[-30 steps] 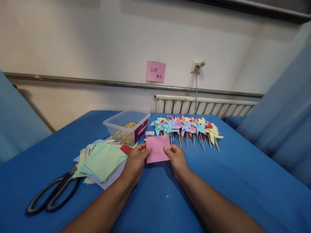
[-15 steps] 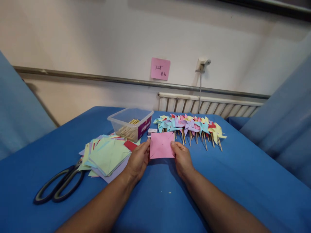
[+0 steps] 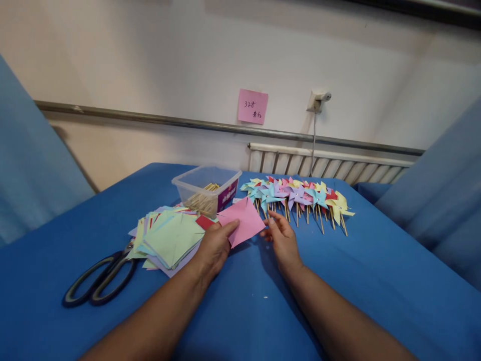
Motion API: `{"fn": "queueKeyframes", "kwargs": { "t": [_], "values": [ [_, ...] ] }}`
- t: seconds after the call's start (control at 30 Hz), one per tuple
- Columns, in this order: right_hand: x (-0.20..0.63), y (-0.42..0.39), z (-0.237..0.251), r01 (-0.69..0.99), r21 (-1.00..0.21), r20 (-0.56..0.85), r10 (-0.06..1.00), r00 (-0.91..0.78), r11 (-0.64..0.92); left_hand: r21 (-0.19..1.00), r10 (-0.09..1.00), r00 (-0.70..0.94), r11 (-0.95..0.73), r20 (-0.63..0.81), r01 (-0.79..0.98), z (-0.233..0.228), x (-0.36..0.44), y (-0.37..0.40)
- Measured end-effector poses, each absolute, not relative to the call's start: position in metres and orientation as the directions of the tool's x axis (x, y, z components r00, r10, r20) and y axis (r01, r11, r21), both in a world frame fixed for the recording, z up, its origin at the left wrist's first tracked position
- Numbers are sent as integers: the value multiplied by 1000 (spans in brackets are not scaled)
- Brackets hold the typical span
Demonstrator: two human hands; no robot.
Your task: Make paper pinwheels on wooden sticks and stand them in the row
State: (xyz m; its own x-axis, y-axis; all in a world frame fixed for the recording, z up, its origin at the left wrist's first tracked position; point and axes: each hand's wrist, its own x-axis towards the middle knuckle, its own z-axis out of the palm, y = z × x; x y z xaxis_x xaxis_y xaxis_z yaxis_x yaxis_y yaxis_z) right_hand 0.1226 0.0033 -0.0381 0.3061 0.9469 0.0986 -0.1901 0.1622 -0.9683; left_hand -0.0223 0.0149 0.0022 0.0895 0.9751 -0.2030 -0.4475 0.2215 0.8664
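**Holding a pink paper square over the blue table**

Pinching the pink paper square at its near left edge with the left hand, thumb on top, fingers underneath. Square turned corner-up like a diamond, lifted a little off the blue table, just in front of the clear plastic tub. Right hand just beside the square's right corner, fingers loosely spread and holding nothing; contact with the paper cannot be told.

Left of the square, touching the left hand's knuckles: a fanned stack of coloured paper squares, mostly pale green, with a red sheet showing at its right edge. Further left, black-handled scissors lying flat, blades tucked under the stack. In the tub, a bundle of wooden sticks. Right of the tub, past the right hand, a row of finished paper pinwheels on sticks. On the wall behind, a pink note.
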Motion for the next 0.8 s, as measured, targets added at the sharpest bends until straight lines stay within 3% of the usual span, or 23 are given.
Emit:
{"fn": "queueKeyframes", "kwargs": {
  "t": [0.1,0.17,0.27,0.37,0.5,0.63,0.8],
  "values": [
    [121,0,-36,-83,-974,168,923,346,209,833,967,43,240,-253,-498,6,-22,17],
    [120,-5,-34,101,-949,315,892,324,299,802,958,19,252,-288,-541,8,-22,18],
    [119,-12,-31,448,-762,575,808,133,468,759,943,54,298,-329,-579,12,-22,17],
    [119,-13,-31,622,-559,677,735,-39,548,736,933,148,350,-328,-579,11,-23,16],
    [123,-9,-32,641,-520,705,707,-51,565,748,926,220,379,-308,-545,6,-23,15],
    [124,-5,-31,536,-627,686,727,37,565,777,922,212,388,-326,-495,1,-25,15],
    [123,-5,-34,386,-795,543,833,109,468,804,923,191,385,-334,-454,1,-24,14]
  ]
}}
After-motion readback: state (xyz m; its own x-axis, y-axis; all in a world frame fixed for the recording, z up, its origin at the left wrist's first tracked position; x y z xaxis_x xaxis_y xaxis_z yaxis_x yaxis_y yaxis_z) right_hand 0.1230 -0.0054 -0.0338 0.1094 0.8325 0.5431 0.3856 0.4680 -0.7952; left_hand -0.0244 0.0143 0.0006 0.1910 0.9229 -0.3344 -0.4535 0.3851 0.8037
